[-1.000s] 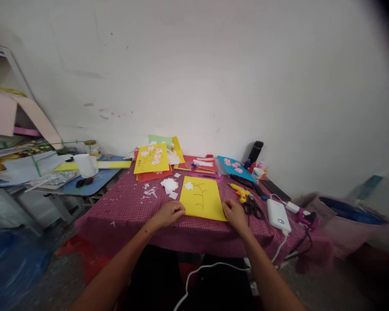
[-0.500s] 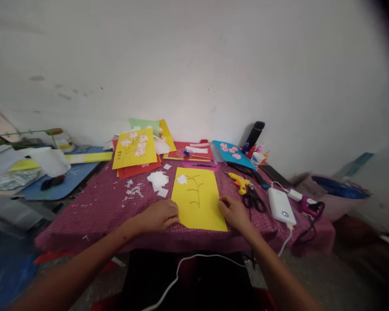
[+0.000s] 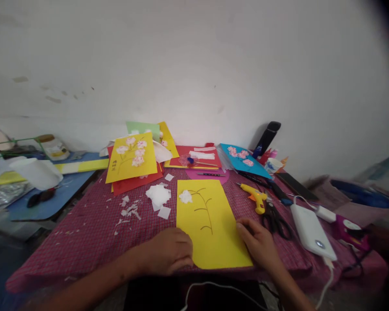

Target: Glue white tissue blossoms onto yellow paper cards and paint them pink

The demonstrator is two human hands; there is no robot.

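Observation:
A yellow sheet of paper (image 3: 222, 246) lies in front of me on the table. Dark curved branch lines are drawn on it, and a white paper flower (image 3: 186, 197) sits near its upper left. My left hand (image 3: 168, 252) is curled closed at the sheet's lower left edge. On the opposite edge, my right hand (image 3: 257, 244) pinches the paper between thumb and fingers. Left of the sheet are a pile of white paper pieces (image 3: 158, 196) and small scraps (image 3: 129, 211). A yellow glue gun (image 3: 255, 198) and black scissors (image 3: 277, 221) lie to its right.
Finished flower pictures, one yellow (image 3: 132, 157) and one blue (image 3: 244, 160), rest at the back. A pen (image 3: 211, 174) lies beyond the sheet. At right are a white power bank (image 3: 313, 231) with a cable and a paper cup (image 3: 272, 165). A wall stands behind.
The view has come closer to the table, so the sheet and hands look larger and lower. Both hands remain at the sheet's side edges.

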